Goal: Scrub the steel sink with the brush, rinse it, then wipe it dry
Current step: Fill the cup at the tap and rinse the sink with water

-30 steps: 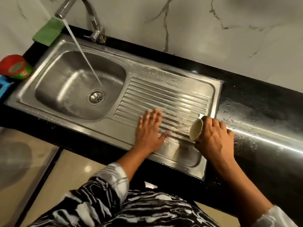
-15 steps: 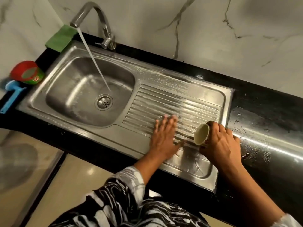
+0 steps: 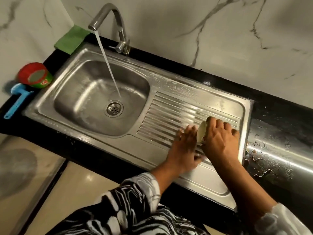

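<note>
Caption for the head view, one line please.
Right hand holds a sideways cup over the drainboard, left hand flat beside it, tap running.

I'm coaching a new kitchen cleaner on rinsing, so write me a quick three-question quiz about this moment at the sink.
1. True or false: water runs from the curved steel tap into the basin of the steel sink.
2. What does the right hand grip? A) a yellow sponge B) a small pale cup tipped on its side C) a wooden spoon
3. Fill in: the left hand rests open on the sink's ribbed ____.

Key: 1 true; 2 B; 3 drainboard.
</note>
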